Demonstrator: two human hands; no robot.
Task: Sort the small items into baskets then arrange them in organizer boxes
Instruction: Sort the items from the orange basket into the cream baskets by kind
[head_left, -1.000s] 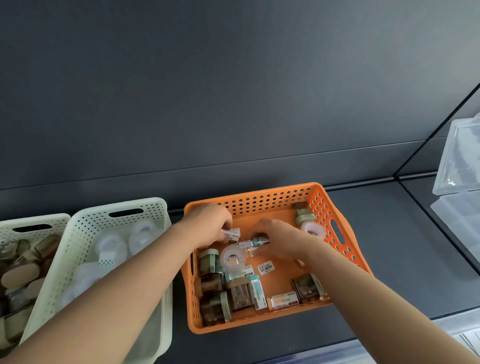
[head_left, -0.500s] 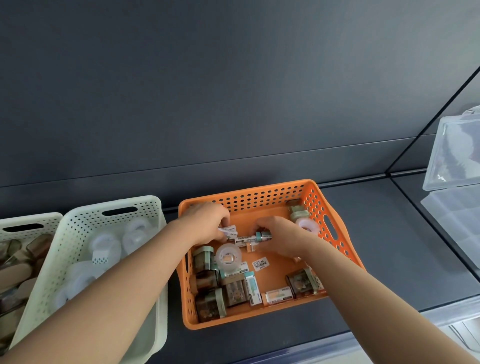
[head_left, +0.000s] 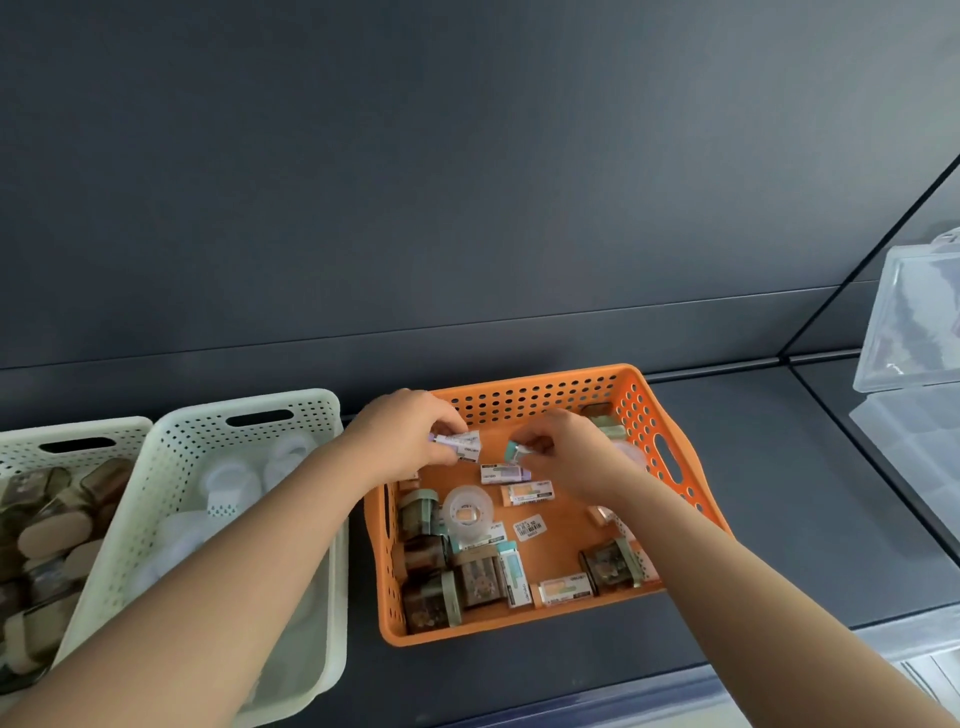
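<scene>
So, my left hand (head_left: 410, 441) grips small erasers (head_left: 460, 446), my right hand (head_left: 566, 457) pinches a green-tipped eraser (head_left: 517, 451), both over the orange basket (head_left: 519, 631), its mix unsorted. The white basket (head_left: 244, 402) beyond my left hand looks sorted; the boxes (head_left: 914, 322) off right likely come later.

The table (head_left: 779, 493) is plain dark grey. The orange basket (head_left: 545, 395) has rows of round holes in its walls. Toward the table's left edge, the cream basket (head_left: 182, 447) and the pale basket (head_left: 26, 460) beside it carry a finer pattern of small holes. Near the orange basket's far wall are a white, lilac-ended eraser (head_left: 460, 444) and a teal-ended item (head_left: 514, 451). The jars (head_left: 426, 608) in its near left corner are brown-tinted with sage-green lids.
</scene>
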